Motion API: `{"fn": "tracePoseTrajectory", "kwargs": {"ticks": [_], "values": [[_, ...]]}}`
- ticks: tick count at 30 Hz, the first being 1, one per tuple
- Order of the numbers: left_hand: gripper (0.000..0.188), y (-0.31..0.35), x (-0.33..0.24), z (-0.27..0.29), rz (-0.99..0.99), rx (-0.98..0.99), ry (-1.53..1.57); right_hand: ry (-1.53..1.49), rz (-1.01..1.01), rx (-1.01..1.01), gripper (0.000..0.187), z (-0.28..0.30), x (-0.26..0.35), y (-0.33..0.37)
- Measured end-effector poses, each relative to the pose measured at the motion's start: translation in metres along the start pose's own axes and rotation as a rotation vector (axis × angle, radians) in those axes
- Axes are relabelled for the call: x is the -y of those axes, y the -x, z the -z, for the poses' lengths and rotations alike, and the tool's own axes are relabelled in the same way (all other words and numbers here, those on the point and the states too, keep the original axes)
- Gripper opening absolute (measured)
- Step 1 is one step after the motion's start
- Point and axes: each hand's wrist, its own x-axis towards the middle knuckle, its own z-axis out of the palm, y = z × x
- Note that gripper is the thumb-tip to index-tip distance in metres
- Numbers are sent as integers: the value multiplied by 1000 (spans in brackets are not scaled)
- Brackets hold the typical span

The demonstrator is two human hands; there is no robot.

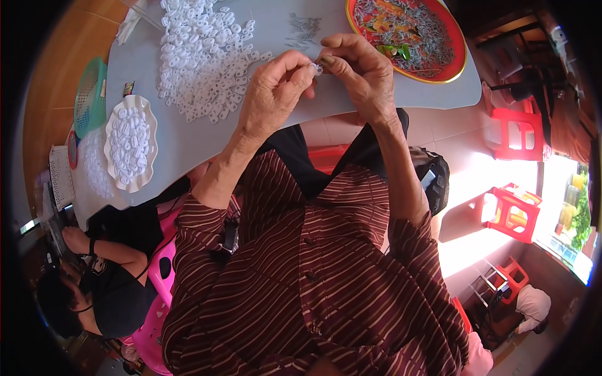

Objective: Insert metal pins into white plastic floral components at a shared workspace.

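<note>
Above the near edge of the grey table (207, 139), my two hands meet fingertip to fingertip. My left hand (276, 88) pinches a small white plastic clip (318, 69) between thumb and forefinger. Against that clip, the thumb and forefinger of my right hand (364, 72) are closed; anything between them is too small to make out. A broad heap of similar white clips (204, 69) spreads to the left of my hands. Beyond my fingers lies a small scatter of thin grey nails (303, 28). Many more nails fill a round red tray (463, 53) at the right.
A scalloped white dish (152, 160) of white pieces stands at the table's left, beside a green basket (91, 94). Another person (106, 269) sits at the left on a pink chair (157, 313). Red stools (514, 213) and a dark bag (436, 175) are to the right.
</note>
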Motion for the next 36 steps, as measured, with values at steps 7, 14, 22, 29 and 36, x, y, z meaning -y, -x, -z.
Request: {"fn": "tracePoseTrajectory", "kwargs": {"ticks": [7,14,22,29,36], "values": [[15,-1,0,0,-39,-14,-12,19,-5,11,22,0,-1,1],[14,-2,0,0,-62,15,-33,35,5,18,22,1,-3,-2],[14,-2,3,3,-56,54,-21,84,3,36,9,2,2,0],[12,0,1,7,-100,135,-12,232,-12,80,15,4,5,3],[8,5,0,-6,-203,-2,-116,275,64,40,20,-1,3,2]]}}
